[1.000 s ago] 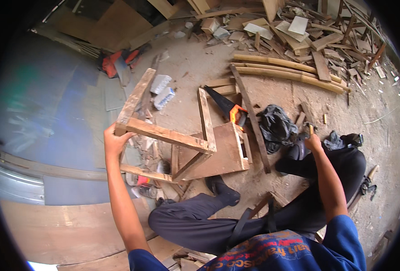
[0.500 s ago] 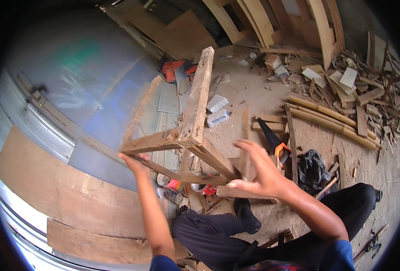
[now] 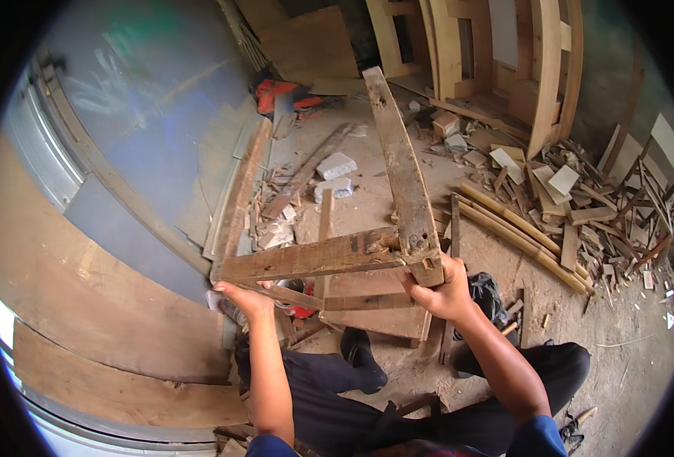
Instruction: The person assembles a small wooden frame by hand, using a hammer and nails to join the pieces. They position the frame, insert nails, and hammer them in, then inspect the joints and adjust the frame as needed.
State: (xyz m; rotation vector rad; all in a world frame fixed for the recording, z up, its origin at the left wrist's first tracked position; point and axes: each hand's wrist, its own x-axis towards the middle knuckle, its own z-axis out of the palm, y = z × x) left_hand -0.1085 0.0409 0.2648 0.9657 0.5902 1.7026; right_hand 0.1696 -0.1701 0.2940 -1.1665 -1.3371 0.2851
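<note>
A rough, worn wooden frame (image 3: 306,257), like a stool or small table base, is raised in front of me. Its long legs point away from me, one on the left and one on the right, with a nail-marked rail joining them. My left hand (image 3: 252,299) grips the frame's lower left corner, its fingers partly hidden beneath the wood. Around the right corner joint, below the end of the right leg (image 3: 402,152), my right hand (image 3: 445,289) is closed. Below the frame, a wooden piece (image 3: 375,321) lies near my foot.
Two whitish blocks (image 3: 335,166) lie on the floor beyond the frame. Bamboo poles (image 3: 516,232) and a heap of wood scraps (image 3: 581,198) spread to the right. A black plastic bag (image 3: 488,297) sits by my right forearm. Plywood sheets (image 3: 101,282) line the left side.
My right hand, open and apart from the wood before, has closed on the frame's right corner. The frame has turned, its near rail now facing me. The orange-handled saw is now hidden.
</note>
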